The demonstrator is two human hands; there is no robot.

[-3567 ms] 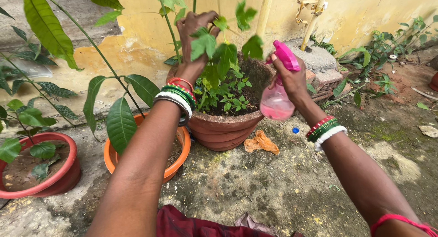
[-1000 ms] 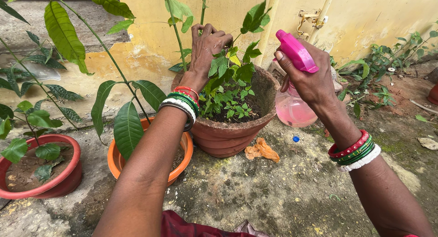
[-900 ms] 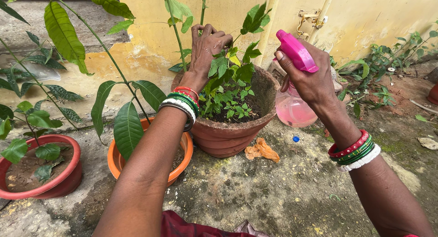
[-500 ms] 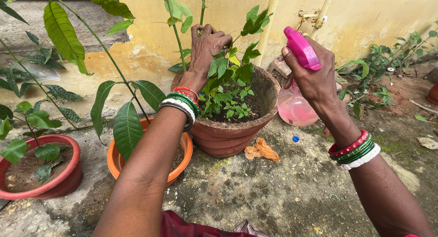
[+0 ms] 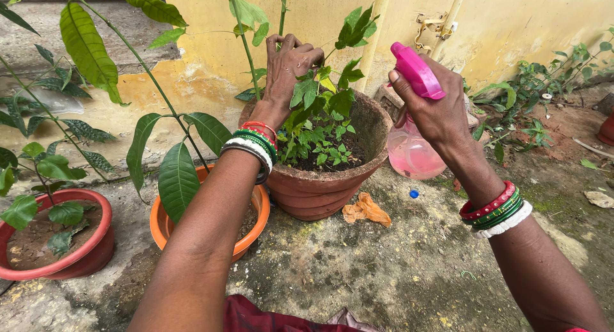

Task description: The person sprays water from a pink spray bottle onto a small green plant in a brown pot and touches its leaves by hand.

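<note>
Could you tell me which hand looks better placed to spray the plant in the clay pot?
Probably the right hand: it already grips the pink spray bottle beside the clay pot. The left hand is closed on a plant stem.

An orange plastic pot (image 5: 252, 233) stood on the concrete floor (image 5: 358, 274), just beside a red plastic pot (image 5: 77, 258) that held soil and a small leafy seedling (image 5: 45, 178). A tall stem with long green leaves (image 5: 176, 178) rose from the orange pot. A crumpled orange scrap (image 5: 366, 210) lay on the floor, with a small blue cap (image 5: 414, 194) near it. Behind stood a yellow wall (image 5: 511, 18), its paint patchy and worn low down, with pale pipes (image 5: 377, 25) running up it. Weeds (image 5: 531, 95) grew along the base of the wall at the right, beside bare reddish earth (image 5: 563, 127).
</note>
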